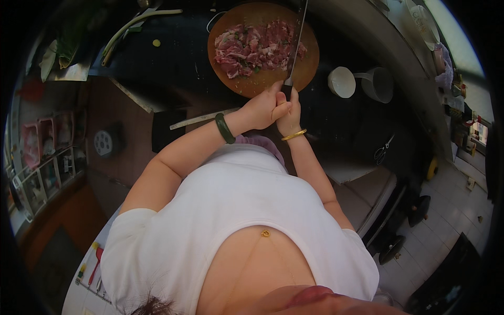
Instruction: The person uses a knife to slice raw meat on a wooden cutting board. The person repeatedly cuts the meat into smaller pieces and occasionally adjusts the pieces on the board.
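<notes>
My left hand [264, 107], with a green bangle at the wrist, and my right hand [290, 114], with a gold bangle, are together at the near edge of a round wooden cutting board [307, 75]. Both close around the black handle of a knife [295, 51], which hides partly behind the fingers. Its long metal blade points away from me, over the right part of the board. Chopped raw meat [252, 47], with small green bits among it, is spread across the board. The blade crosses the right part of the meat; whether it touches cannot be told.
Right of the board are a white bowl [341, 82] and a clear handled cup [377, 85]. Scissors [384, 149] lie further right on the dark countertop [173, 75]. To the left are a small yellow round slice [156, 43] and a long pale green stalk [134, 21].
</notes>
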`<act>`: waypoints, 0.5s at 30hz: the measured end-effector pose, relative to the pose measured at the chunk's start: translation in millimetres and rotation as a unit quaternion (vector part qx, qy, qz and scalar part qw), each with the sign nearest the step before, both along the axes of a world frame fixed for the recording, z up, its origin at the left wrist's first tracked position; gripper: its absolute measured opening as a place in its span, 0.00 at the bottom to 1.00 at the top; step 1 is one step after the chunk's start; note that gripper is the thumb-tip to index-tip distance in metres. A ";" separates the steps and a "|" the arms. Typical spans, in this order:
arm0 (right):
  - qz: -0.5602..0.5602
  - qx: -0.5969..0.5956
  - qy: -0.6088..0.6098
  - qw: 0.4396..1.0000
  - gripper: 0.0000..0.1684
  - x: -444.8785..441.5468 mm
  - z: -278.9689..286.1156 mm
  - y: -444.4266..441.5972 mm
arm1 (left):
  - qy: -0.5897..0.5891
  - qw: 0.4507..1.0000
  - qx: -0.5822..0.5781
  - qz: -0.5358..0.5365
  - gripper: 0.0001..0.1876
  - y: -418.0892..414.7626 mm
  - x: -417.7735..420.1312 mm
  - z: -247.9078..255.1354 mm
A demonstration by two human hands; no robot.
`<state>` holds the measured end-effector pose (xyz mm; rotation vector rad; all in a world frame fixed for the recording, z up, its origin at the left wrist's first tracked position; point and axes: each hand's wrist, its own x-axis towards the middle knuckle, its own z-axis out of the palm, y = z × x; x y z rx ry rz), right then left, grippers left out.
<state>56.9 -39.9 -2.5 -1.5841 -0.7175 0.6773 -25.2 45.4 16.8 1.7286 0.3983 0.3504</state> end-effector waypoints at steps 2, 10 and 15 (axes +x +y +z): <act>-0.032 -0.106 0.202 0.973 0.15 -1.0 -22.7 4.4 | 0.150 0.967 -0.205 -0.011 0.23 2.3 5.9 -27.5; 0.003 -0.017 0.072 0.997 0.16 -6.5 -11.6 3.5 | -0.072 0.993 0.061 0.077 0.20 -8.3 -3.4 -13.1; 0.015 -0.140 0.320 0.937 0.15 4.7 6.6 7.7 | 0.132 0.973 -0.189 0.011 0.20 -0.3 0.6 -13.7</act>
